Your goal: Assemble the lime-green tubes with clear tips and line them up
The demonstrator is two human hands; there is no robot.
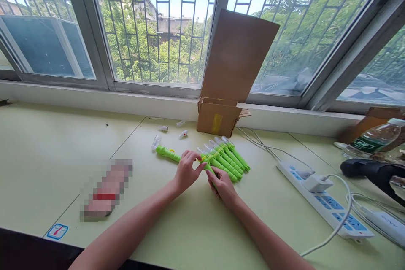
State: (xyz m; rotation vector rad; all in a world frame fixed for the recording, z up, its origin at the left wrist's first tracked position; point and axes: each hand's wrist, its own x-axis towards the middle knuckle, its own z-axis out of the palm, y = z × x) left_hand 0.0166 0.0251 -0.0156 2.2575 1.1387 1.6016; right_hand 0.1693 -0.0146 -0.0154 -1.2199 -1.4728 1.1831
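My right hand (224,186) wraps round the lower end of a green plastic tube (209,170), which is partly hidden by the fingers. At the tube's upper end, by a small yellow piece, the fingers and thumb of my left hand (187,169) are closed in a pinch. Just beyond my hands, several similar green tubes (236,156) with clear tips and yellow bands lie side by side. Another green tube (167,153) lies to the left, partly behind my left hand, near a clear cap (156,141).
Small clear and white pieces (182,134) lie toward the window. A cardboard box (219,117) with a tall flap stands behind the tubes. To the right are a white power strip (325,202), cables, a plastic bottle (370,139) and a black object (373,173). A blurred patch (107,192) lies left.
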